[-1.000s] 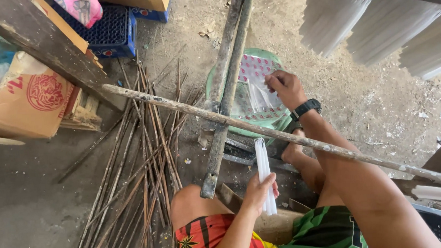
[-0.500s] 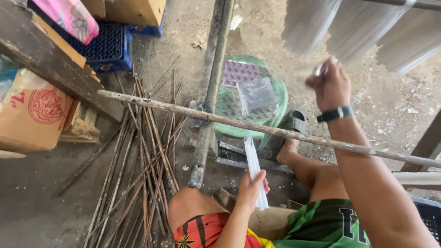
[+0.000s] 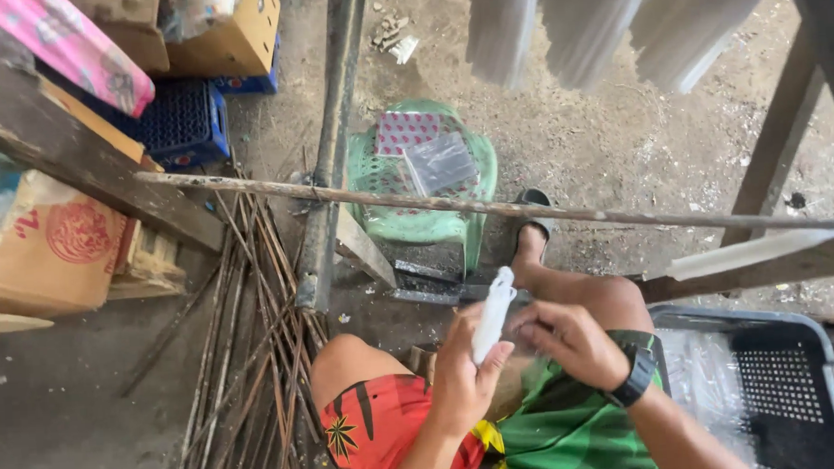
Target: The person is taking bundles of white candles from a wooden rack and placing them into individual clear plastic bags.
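Note:
My left hand (image 3: pixel 465 368) grips a bundle of thin white sticks (image 3: pixel 493 313), held upright above my lap. My right hand (image 3: pixel 572 342), with a black watch on the wrist, is close beside the bundle; its fingers pinch something clear that I cannot make out well. Ahead, a green plastic stool (image 3: pixel 425 201) carries a stack of clear plastic bags (image 3: pixel 440 163) on a red-patterned sheet. My right foot in a black sandal (image 3: pixel 532 222) rests by the stool.
A thin rough pole (image 3: pixel 434 206) crosses in front of me. Several bamboo sticks (image 3: pixel 253 335) lie on the ground at left. A dark crate (image 3: pixel 770 378) stands at right. Boxes (image 3: pixel 56 241) and a blue crate (image 3: pixel 178 118) sit at upper left. White strands (image 3: pixel 595 20) hang overhead.
My right hand left the stool, swung up and right, then came down to the white bundle at my lap. The left hand drew the bundle closer. The view shifted right.

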